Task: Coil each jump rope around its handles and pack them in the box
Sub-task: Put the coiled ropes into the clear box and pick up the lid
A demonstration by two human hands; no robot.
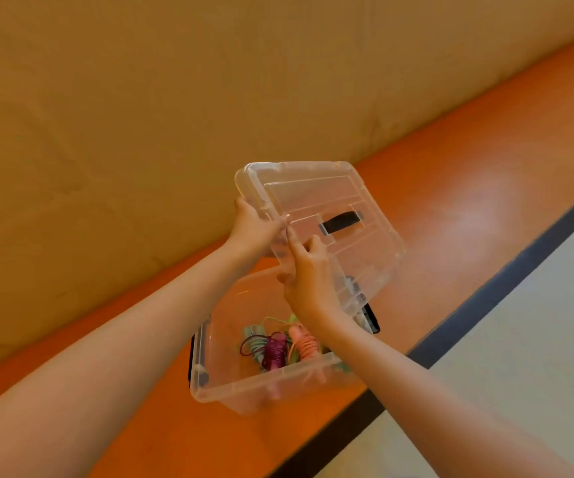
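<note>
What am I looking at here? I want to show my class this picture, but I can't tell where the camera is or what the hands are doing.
The camera sits on a person's head, looking down at their own bare arms. There is no machine. Both hands hold a clear plastic lid with a dark handle, tilted above an open clear box. The left hand grips the lid's edge; the right hand holds it nearer the camera. The box stands on an orange floor and holds coiled jump ropes: purple, pink and pale green.
</note>
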